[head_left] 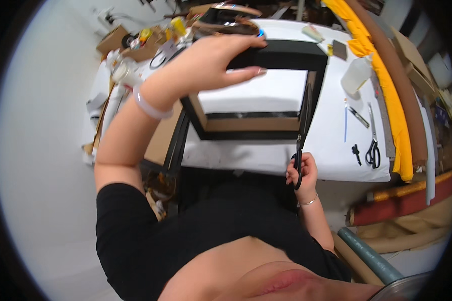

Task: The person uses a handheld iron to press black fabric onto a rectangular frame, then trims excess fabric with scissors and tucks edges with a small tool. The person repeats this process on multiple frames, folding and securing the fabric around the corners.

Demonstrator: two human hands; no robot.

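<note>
The right hand holds black-handled scissors, blades pointing away from its fingers along the right side of the black rectangular frame; the left hand clasps its far bar.

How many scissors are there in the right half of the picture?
2: the held scissors in the right hand and the other scissors lying on the white table. More may be hidden.
</note>
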